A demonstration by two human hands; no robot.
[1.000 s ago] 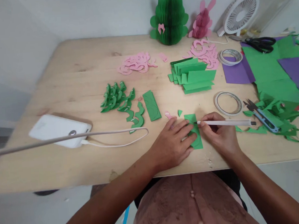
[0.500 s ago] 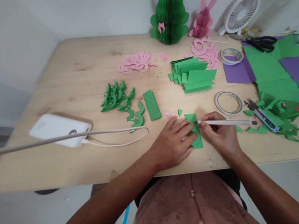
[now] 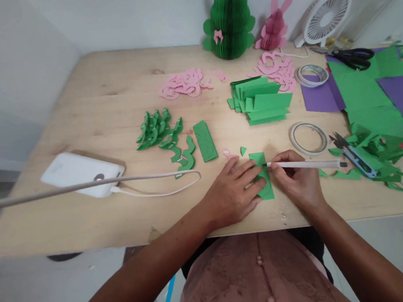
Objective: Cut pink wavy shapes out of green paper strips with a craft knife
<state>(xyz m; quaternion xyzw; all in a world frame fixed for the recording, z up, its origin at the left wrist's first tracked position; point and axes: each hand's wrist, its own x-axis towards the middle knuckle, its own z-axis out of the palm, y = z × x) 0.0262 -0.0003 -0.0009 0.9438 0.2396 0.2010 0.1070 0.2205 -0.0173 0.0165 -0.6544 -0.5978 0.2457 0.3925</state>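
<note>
Fingers spread, my left hand (image 3: pixel 232 192) lies flat over the left part of a small green paper piece (image 3: pixel 268 191) near the table's front edge. Curved pencil-like lines show on that paper. Pinched in my right hand (image 3: pixel 299 181) is a slim white pen (image 3: pixel 308 164), its dark tip at the paper's right side, close to my left fingertips. A pink paper cutout (image 3: pixel 227 153) is partly hidden behind my left fingers. Just above the paper lies a tiny green scrap (image 3: pixel 243 151). To the left is another green rectangle (image 3: pixel 205 141) with drawn curves.
Wavy green cutouts (image 3: pixel 155 129) and a white power bank (image 3: pixel 82 174) with a cable lie left. Folded green strips (image 3: pixel 263 100) and pink cutouts (image 3: pixel 183 84) sit farther back. On the right are tape rolls (image 3: pixel 309 139), blue thread snips (image 3: pixel 359 158), black scissors (image 3: pixel 354 59) and a fan (image 3: pixel 326 19).
The view has shifted very slightly. Both hands, the pen and the green paper look the same as before.
</note>
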